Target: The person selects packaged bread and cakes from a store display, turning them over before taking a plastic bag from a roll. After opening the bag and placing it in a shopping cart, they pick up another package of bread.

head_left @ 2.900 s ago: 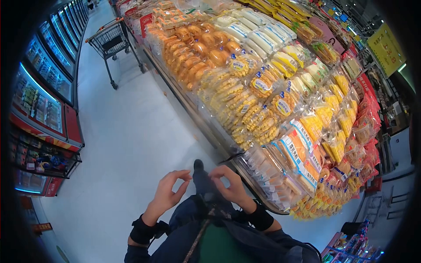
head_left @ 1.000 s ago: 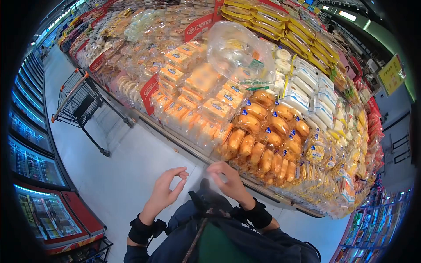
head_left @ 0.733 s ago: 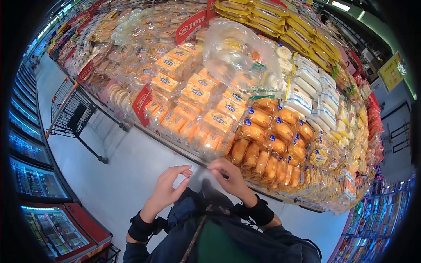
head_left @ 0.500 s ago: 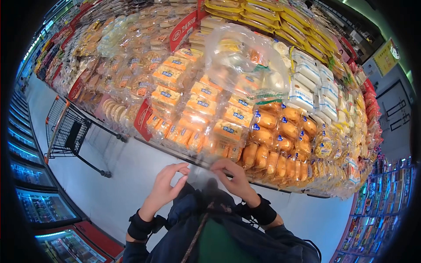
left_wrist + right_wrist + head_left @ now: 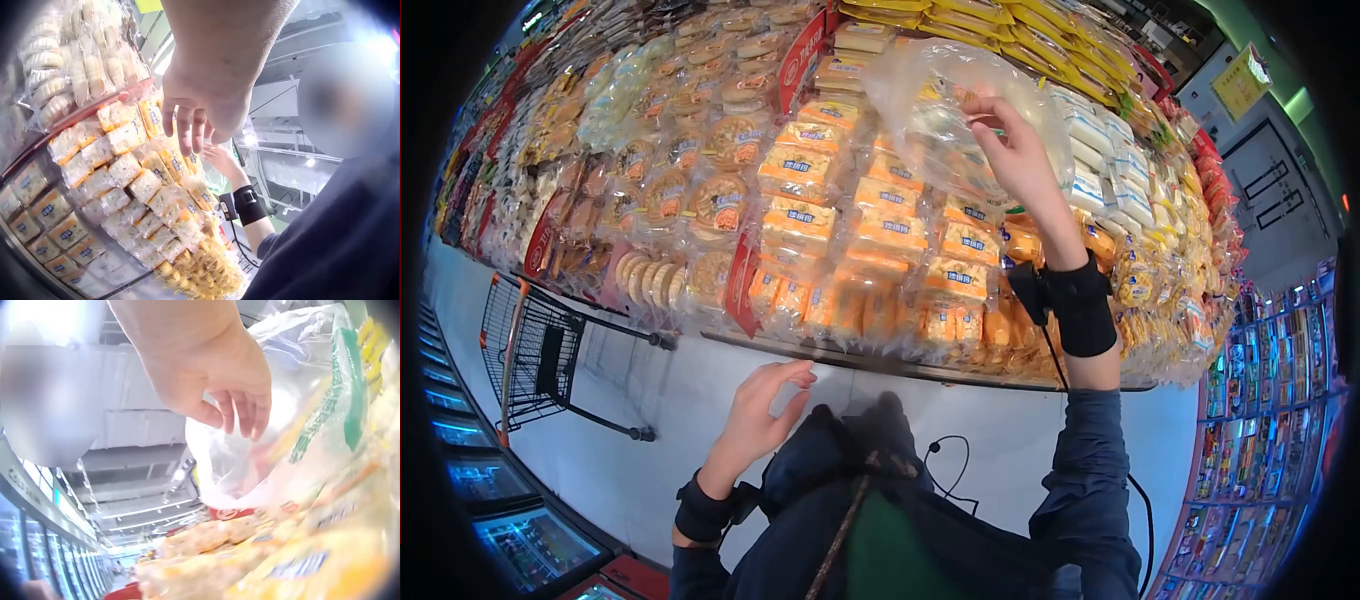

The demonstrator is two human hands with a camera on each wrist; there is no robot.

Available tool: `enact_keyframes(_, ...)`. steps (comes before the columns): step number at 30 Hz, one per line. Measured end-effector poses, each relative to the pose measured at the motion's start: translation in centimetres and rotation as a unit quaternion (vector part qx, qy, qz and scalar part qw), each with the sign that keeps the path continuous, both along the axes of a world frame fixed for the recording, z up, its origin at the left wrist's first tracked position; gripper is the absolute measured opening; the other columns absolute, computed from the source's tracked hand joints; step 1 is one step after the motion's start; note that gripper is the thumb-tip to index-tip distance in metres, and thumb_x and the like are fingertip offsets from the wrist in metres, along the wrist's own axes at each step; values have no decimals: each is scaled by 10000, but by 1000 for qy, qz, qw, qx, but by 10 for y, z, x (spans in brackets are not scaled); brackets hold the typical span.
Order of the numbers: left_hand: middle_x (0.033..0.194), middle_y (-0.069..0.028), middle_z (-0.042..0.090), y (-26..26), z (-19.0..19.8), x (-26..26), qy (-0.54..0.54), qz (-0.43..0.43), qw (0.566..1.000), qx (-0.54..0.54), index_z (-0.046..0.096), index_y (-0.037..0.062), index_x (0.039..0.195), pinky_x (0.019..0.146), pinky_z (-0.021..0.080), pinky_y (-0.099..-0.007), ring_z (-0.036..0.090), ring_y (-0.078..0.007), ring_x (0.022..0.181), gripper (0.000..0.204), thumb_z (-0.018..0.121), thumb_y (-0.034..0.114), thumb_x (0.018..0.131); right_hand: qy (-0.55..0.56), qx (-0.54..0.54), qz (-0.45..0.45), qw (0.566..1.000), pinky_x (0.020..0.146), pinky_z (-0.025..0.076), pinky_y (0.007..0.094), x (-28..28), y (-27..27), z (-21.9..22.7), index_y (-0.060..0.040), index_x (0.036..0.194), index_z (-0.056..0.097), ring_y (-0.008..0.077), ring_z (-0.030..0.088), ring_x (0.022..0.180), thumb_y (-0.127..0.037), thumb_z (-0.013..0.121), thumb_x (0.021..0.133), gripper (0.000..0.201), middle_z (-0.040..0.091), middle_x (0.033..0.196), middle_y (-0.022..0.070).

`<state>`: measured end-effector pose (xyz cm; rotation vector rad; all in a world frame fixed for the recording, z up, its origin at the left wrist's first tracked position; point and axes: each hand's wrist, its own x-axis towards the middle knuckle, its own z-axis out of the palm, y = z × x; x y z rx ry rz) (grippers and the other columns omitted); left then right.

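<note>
My right hand (image 5: 1018,155) reaches out over the bread display, its fingers loosely bent at a clear plastic bag (image 5: 900,90). In the right wrist view that hand (image 5: 212,372) hangs with fingertips in front of the bag (image 5: 237,478), which has green print; I see no grip on it, and whether they touch I cannot tell. Under and beside the bag lie orange-and-white bread packs (image 5: 798,170). My left hand (image 5: 760,412) is held before my body, short of the display edge, empty, fingers relaxed; the left wrist view shows this hand (image 5: 209,100) with bread packs (image 5: 145,184) beyond.
A shopping cart (image 5: 550,360) stands at the left beside the display. Round brown buns (image 5: 1018,240), white packs (image 5: 1090,185) and yellow packs (image 5: 970,25) lie around the bag. Lit freezers (image 5: 540,550) line the lower left, stocked shelves (image 5: 1250,450) the right.
My right hand has moved from in front of my body up and forward to the bag. The left hand has stayed nearly in place. The view has turned and drawn nearer the display.
</note>
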<state>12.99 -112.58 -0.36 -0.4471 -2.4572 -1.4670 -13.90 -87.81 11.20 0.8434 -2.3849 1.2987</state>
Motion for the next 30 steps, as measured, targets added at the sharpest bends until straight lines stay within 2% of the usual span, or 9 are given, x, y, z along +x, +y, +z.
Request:
enact_keyframes(3,878,-87,623,-18,-3,6,-7,21,1000,-6,527,42,1096,752,450,-313,594,-220,810,395,591,-41,715,9,90,-93,992,820,440,351,-51,-4,3,-7,1026,552,301,563,948,-102,452,808,259,588,1011,163)
enact_keyframes(6,875,-90,622,-26,-2,12,-13,30,999,-1,525,43,1098,748,449,-312,593,-222,809,398,592,-42,715,-59,215,-133,966,771,440,315,-110,1,-13,-27,1035,565,238,564,907,-110,510,790,265,604,989,125)
enact_keyframes(12,869,-100,616,-33,-8,22,-16,47,999,13,515,37,1097,739,453,-311,596,-220,798,417,573,-86,703,-105,429,-255,860,838,426,350,-127,-12,-15,-69,1090,560,303,527,1039,-299,454,825,366,551,1131,157)
enact_keyframes(15,866,-105,613,-36,-8,24,-15,59,998,11,509,32,1093,739,455,-309,600,-217,789,423,555,-110,698,-32,410,-249,877,890,404,363,-145,-1,-31,-98,1110,560,317,501,1069,-399,426,836,428,535,1167,127)
enact_keyframes(18,878,-94,615,-37,-11,26,-15,69,997,12,513,43,1102,737,456,-314,598,-224,798,446,591,-98,686,-62,357,-280,889,904,391,358,-161,4,-40,-133,1106,567,295,491,1090,-403,456,818,410,535,1172,117)
enact_keyframes(21,877,-95,614,-37,-11,28,-13,80,997,11,512,44,1101,738,458,-313,598,-223,794,452,590,-103,682,-71,413,-286,862,892,397,345,-177,11,-62,-131,1088,577,275,482,1108,-412,484,801,413,547,1155,117)
enact_keyframes(24,876,-96,613,-39,-13,29,-9,89,996,11,511,46,1102,738,459,-313,599,-223,793,453,588,-106,682,4,366,-256,895,885,400,330,-232,34,-108,-123,1092,579,270,480,1113,-421,502,787,433,560,1140,106)
enact_keyframes(27,874,-96,612,-40,-15,32,-13,94,995,17,512,46,1102,737,459,-312,599,-223,792,452,585,-108,683,-36,311,-190,930,874,410,327,-176,14,-55,-115,1090,583,273,509,1082,-430,529,769,453,575,1120,99)
enact_keyframes(30,870,-96,612,-40,-14,33,-14,89,996,20,512,46,1103,736,458,-310,599,-222,792,448,584,-107,688,6,415,-287,864,840,440,342,-157,0,-8,-101,1086,582,284,558,989,-378,550,779,414,574,1114,115)
